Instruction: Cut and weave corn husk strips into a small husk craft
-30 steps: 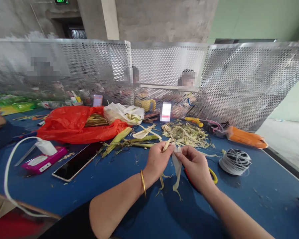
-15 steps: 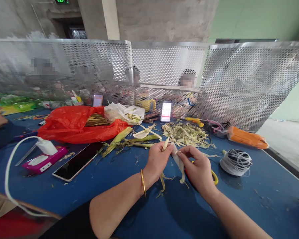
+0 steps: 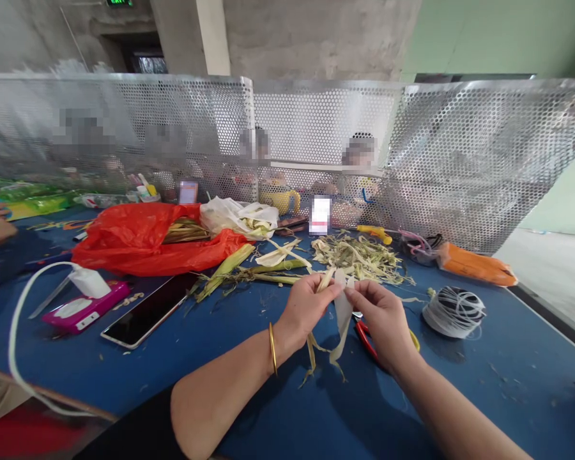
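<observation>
In the head view, both hands meet a little below and right of the frame's centre, over a blue table [image 3: 483, 402]. The left hand [image 3: 304, 313], with a gold bangle [image 3: 273, 348] at its wrist, has its thumb and fingers closed on a folded husk piece [image 3: 326, 280]; thin tails [image 3: 311, 358] dangle beneath it. The right hand [image 3: 383, 316] pinches the upper part of a pale strip [image 3: 342, 319] between thumb and fingertips; the strip hangs down between the two hands, and whether the left thumb also grips it I cannot tell. Partly hidden under the right hand lies a tool with red and yellow handles [image 3: 368, 342]. Right of it sits a spool of pale cord [image 3: 453, 313], with an orange packet [image 3: 474, 263] above that. A heap of shredded husk [image 3: 357, 259] lies just beyond the hands. At centre left are green-yellow stalks [image 3: 226, 271] beside a red plastic bag [image 3: 119, 236]; below the bag, a dark-screened phone [image 3: 146, 313] lies near a purple power strip [image 3: 86, 310]. A perforated metal screen [image 3: 483, 147] spans the upper frame.
</observation>
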`<action>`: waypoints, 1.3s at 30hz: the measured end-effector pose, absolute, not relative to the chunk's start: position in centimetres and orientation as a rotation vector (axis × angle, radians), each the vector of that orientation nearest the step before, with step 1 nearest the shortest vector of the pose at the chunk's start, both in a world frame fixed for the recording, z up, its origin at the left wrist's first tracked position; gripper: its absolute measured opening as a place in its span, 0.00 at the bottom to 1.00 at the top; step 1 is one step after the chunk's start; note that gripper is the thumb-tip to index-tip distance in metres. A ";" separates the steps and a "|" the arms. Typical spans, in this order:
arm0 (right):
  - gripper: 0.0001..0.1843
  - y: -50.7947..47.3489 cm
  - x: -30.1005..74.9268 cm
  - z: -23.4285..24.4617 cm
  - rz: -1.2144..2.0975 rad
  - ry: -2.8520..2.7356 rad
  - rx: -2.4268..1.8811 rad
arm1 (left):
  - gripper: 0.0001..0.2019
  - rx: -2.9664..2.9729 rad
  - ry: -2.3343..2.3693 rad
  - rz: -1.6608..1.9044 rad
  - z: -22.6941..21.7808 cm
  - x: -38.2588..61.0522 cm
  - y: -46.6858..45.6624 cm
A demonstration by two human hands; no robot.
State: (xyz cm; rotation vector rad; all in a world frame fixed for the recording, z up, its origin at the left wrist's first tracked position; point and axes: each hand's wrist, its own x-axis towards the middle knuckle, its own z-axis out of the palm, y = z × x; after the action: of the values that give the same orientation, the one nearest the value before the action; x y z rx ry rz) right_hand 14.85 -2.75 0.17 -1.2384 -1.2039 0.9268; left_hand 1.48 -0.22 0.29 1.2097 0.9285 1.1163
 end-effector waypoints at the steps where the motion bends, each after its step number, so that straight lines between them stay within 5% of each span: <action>1: 0.17 -2.8 14.9 0.2 0.942 -1.176 -1.229 | 0.12 1.227 0.918 1.089 0.2 1.5 -0.2; 39: 0.13 -2.4 15.2 -0.6 1.497 -0.873 -0.951 | 0.19 0.958 0.806 0.897 0.0 1.3 -0.1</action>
State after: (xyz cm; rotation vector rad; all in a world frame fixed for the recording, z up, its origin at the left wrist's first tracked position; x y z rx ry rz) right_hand 15.17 -2.37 -0.58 -0.9507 -0.8729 1.4969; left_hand 1.34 -0.05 -0.05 0.9576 0.8058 0.8968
